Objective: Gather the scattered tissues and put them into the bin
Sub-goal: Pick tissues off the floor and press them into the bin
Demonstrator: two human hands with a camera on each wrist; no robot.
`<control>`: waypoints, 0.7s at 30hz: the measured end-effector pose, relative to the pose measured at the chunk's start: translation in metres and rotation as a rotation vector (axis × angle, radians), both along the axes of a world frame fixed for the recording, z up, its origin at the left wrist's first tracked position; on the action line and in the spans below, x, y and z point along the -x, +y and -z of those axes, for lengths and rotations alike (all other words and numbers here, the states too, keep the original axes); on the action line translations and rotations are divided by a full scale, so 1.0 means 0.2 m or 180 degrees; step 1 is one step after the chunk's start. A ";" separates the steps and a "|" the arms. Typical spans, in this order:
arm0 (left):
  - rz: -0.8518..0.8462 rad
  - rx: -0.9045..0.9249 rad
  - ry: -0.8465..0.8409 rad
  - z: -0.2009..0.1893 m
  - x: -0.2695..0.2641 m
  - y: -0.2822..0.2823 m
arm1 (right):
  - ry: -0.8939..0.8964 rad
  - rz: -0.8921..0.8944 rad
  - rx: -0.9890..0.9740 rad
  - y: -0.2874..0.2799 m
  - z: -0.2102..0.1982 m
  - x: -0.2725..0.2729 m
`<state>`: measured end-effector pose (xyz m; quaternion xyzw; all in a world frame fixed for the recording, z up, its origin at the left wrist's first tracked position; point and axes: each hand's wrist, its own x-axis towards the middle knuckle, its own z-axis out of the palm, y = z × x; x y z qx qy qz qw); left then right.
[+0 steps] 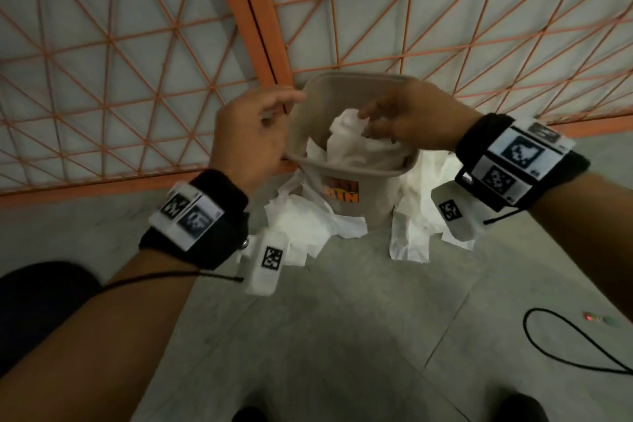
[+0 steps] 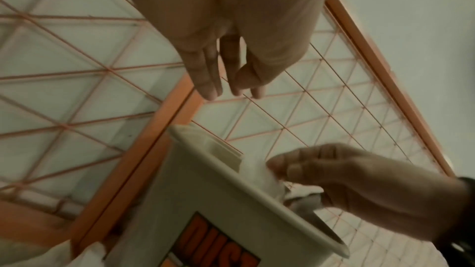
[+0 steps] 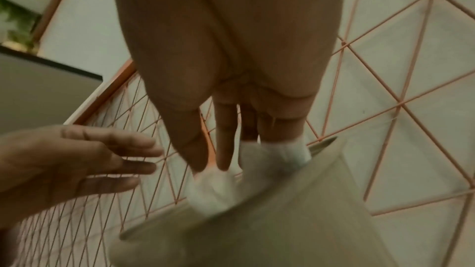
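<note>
I am at the dropping-in step: my right hand (image 1: 407, 120) is over the mouth of the bin (image 1: 346, 168), fingers curled and touching the wad of tissues (image 1: 352, 139) piled up to the rim, and from the right wrist view my fingertips (image 3: 226, 161) are down in the white paper, though I cannot tell whether I am pinching it or only pushing it. My left hand (image 1: 251, 134) hangs empty at nine o'clock of the bin, just beside its rim, fingers apart and relaxed. The job is not finished, I judge: loose tissues on the floor (image 1: 301, 226) lie at seven o'clock of the bin against its base, and another sheet (image 1: 411, 216) lies at four o'clock. Next I should pack the pile down so it stays inside, then reach for the floor sheets, bunching each before lifting.
</note>
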<state>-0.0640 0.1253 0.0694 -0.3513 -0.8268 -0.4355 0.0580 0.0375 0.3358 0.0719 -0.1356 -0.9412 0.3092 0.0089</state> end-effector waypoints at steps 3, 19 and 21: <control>-0.0510 -0.0319 -0.0071 0.12 -0.04 -0.14 | -0.0159 -0.0315 -0.0334 -0.02 0.03 0.00; -0.0256 0.1543 -0.1745 0.99 0.09 0.01 | -0.0240 -0.0914 0.0583 -0.42 0.50 -0.41; -0.0280 0.1137 -0.1427 0.98 0.09 0.02 | -0.0560 -0.0761 0.0420 -0.41 0.69 -0.40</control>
